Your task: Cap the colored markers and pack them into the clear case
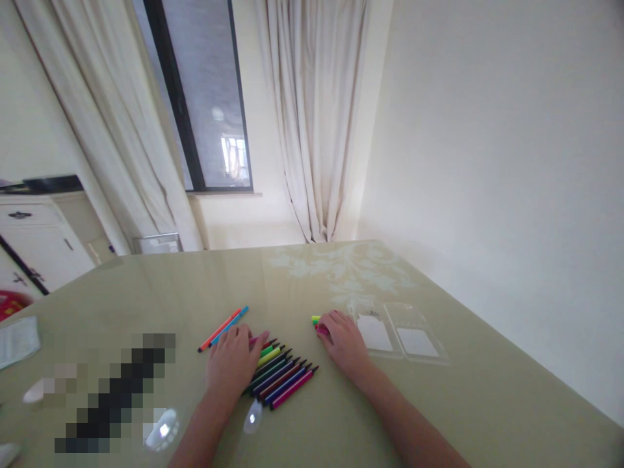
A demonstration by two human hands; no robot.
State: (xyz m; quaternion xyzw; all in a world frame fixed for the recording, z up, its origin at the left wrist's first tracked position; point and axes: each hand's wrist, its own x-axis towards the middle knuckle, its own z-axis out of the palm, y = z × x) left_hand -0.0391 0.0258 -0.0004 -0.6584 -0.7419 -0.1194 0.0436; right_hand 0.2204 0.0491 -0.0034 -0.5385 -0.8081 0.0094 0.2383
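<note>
A slanting row of felt-tip pens point(284, 385) lies on the table, dark pointed tips showing at the upper right. My left hand point(230, 364) rests over the row's far left end, fingers curled. A reddish pen point(253, 339) shows between its thumb and forefinger, partly hidden. To the right of the row, my right hand point(344, 344) is closed around small coloured pieces that look like pen caps point(316, 320); yellow, green, red and pink ends stick out on its left. Beyond my left hand lie an orange pen point(219, 330) and a blue pen point(238, 316), side by side.
A clear plastic case point(416, 341) with white paper lies opened flat right of my right hand. The table point(160, 292) meets a wall on the right. A white packet point(19, 341) is at the left edge, near a pixelated dark patch. Curtains and a window stand behind.
</note>
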